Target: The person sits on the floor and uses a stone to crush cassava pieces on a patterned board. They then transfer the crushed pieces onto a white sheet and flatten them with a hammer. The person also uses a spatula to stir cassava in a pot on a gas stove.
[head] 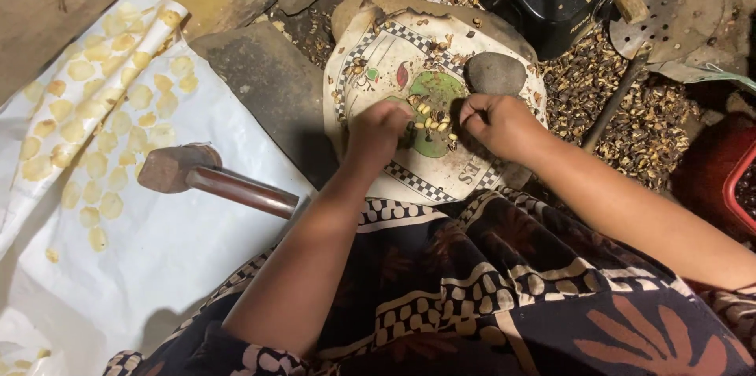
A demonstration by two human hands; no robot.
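At centre, on the printed cloth [394, 53]: we work both hands among small cracked kernels [431, 120].
Left hand [378, 132]: fingers curled down onto the kernels; whether we grip any, we cannot tell.
Right hand [492, 120]: fingertips pinched at the pile; contents hidden.
Grey stone [494, 73]: one o'clock of the right hand, just beside.
Hammer [213, 177]: nine o'clock, on white sheet [173, 258].
Flattened pale discs [102, 108]: ten o'clock, rows partly cut off.
Shell litter [646, 116]: three o'clock, dim.
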